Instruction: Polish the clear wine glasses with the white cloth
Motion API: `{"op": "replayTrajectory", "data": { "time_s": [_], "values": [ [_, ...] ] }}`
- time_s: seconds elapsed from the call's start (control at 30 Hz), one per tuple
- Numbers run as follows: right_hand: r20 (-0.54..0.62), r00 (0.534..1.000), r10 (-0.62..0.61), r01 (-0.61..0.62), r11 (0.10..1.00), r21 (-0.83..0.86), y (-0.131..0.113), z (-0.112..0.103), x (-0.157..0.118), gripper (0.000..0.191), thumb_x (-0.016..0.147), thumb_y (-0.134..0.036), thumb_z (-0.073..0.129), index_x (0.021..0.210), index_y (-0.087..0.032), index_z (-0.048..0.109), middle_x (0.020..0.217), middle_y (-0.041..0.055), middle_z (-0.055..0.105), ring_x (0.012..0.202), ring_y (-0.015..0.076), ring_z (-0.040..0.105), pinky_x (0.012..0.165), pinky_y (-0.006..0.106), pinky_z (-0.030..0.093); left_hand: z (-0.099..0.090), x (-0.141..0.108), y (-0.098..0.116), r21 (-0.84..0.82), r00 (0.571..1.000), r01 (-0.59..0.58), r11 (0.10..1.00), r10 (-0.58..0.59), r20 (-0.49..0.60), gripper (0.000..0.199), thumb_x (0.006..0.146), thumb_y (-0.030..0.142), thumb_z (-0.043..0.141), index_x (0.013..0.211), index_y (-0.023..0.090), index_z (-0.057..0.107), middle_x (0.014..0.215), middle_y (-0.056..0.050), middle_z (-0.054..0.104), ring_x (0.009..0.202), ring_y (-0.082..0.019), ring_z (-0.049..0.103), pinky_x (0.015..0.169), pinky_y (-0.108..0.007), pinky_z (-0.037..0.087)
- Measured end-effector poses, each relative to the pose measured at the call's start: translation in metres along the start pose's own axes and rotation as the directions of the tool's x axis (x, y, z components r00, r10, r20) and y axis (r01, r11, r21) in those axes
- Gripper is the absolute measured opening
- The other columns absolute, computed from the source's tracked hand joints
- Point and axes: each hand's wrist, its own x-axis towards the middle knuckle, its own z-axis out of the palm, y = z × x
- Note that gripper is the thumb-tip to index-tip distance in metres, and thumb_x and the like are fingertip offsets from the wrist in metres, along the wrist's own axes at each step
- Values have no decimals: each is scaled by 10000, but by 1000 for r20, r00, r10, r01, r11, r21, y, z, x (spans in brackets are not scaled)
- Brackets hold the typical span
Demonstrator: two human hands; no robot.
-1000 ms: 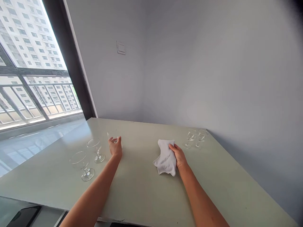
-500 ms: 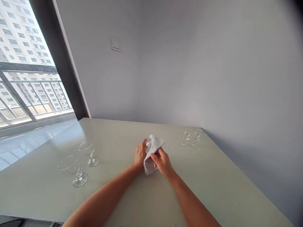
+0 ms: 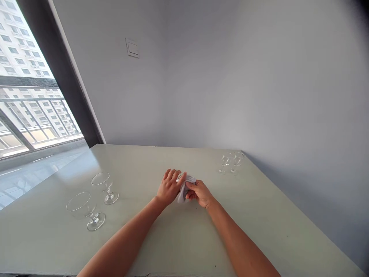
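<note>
In the middle of the table, my left hand (image 3: 169, 187) is curved over a stemmed glass, palm down. Hand and cloth hide nearly all of that glass. My right hand (image 3: 199, 192) pinches a white cloth (image 3: 182, 194) between thumb and fingers. The bunched cloth presses against the glass beside my left thumb. To the left, two clear stemmed glasses stand upright: a nearer one (image 3: 95, 222) and a farther one (image 3: 111, 197).
The pale table (image 3: 138, 161) reaches to the grey walls. More clear stemmed glasses (image 3: 236, 161) stand close together near its far right corner. A light switch (image 3: 132, 48) is on the wall. On the left, a window (image 3: 34, 96) looks onto a railing and tall buildings.
The cloth, which hung spread and raised, is now lower and bunched against the glass. My left hand has turned palm down and covers the glass. The view has shifted slightly.
</note>
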Motion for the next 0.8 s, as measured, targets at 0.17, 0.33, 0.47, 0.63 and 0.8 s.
{"op": "replayTrajectory", "data": {
  "time_s": [0.17, 0.33, 0.47, 0.63, 0.8],
  "values": [
    [125, 991, -46, 53, 997, -57, -16, -10, -8, 329, 698, -446, 619, 762, -123, 620, 621, 31, 638, 447, 113, 572, 432, 217, 438, -10, 1, -3, -128, 988, 125, 984, -112, 107, 316, 790, 342, 490, 1090, 244, 521, 832, -66, 593, 833, -209, 543, 867, -374, 338],
    [403, 911, 84, 61, 940, -335, -39, -21, -29, 306, 653, -412, 653, 727, -115, 654, 674, 55, 665, 543, 166, 622, 530, 271, 469, -26, 1, -8, -527, 816, 340, 779, 34, 577, 460, 745, 605, 421, 865, 187, 574, 632, -9, 560, 524, -116, 497, 513, -232, 373],
    [431, 899, 82, 67, 945, -320, -39, -24, -29, 319, 690, -421, 619, 729, -107, 661, 678, 65, 666, 570, 169, 629, 560, 276, 475, -28, 1, -9, -626, 699, 446, 640, 187, 690, 591, 807, 620, 209, 836, 155, 571, 601, -24, 573, 487, -106, 499, 490, -227, 374],
    [119, 993, -22, 38, 991, -132, -23, -24, -12, 365, 674, -459, 634, 805, -118, 631, 646, 50, 650, 504, 148, 612, 435, 216, 434, -13, 0, -6, -151, 982, 123, 981, -98, 163, 397, 791, 530, 423, 978, 208, 560, 748, -47, 622, 726, -171, 542, 711, -312, 371],
    [267, 962, 57, -2, 980, -200, -22, -21, -13, 491, 712, -582, 524, 816, -114, 628, 746, 97, 662, 604, 197, 639, 433, 235, 449, -7, -2, -12, 68, 991, -116, 991, 111, 73, 325, 828, 464, 406, 794, 194, 585, 559, -27, 551, 590, -154, 486, 645, -296, 322]
  ]
}}
